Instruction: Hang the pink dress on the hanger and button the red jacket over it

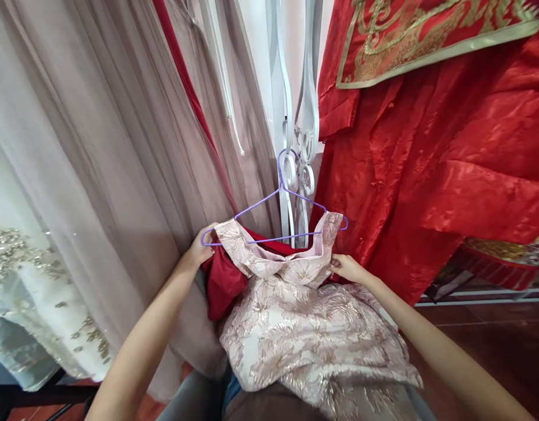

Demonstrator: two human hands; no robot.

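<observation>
A pale pink dress [291, 327] with a shiny floral pattern hangs by its straps on a purple wire hanger [258, 203]. The hanger's hook reaches up to a white scrolled metal stand [310, 117]. My left hand [203, 245] is closed at the hanger's left end, beside the dress strap. Fingers of my right hand [343, 268] pinch the dress edge below the right strap. Dark red cloth [223, 283] shows behind the dress, mostly hidden by it. The skirt of the dress lies bunched toward my lap.
Greyish-pink sheer fabric [103, 128] hangs on the left, near a white gown with gold beading [28, 263]. Red satin garments [427, 164] with gold embroidery fill the right. A low white rail [493, 297] runs above the reddish floor.
</observation>
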